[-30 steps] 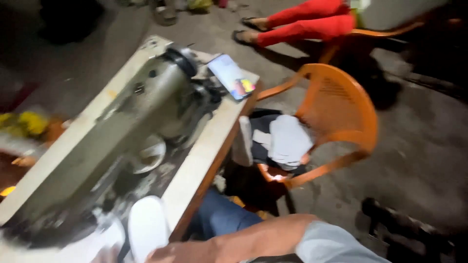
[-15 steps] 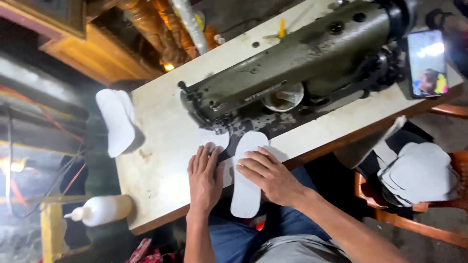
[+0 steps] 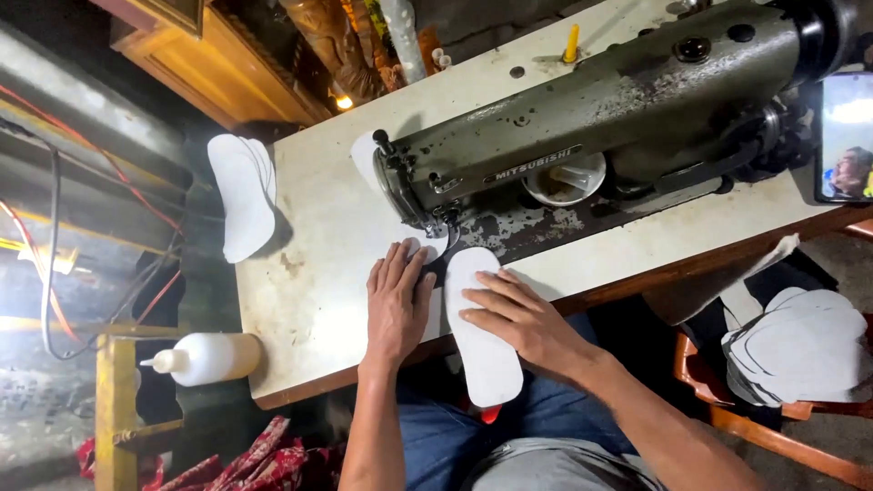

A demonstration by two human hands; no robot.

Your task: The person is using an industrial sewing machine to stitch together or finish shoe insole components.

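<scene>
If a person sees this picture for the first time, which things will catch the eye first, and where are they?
The big grey-green sewing machine lies across the pale table, top centre. Just below its needle end, the left hand and the right hand lie flat on a white sole that hangs over the near edge. More white soles are stacked at the table's left end and on the orange chair at right.

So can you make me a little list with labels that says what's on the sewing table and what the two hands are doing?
Machine: grey-green metal sewing machine on the cream worktable
Work piece: white foot-shaped sole piece, its tip near the needle, its heel end past the table edge
Left hand: flat on the table beside the sole piece
Right hand: fingers pressing on the sole piece
Left edge: stack of white sole pieces
Lower left: white plastic squeeze bottle
Right: pile of white pieces on an orange chair
</scene>
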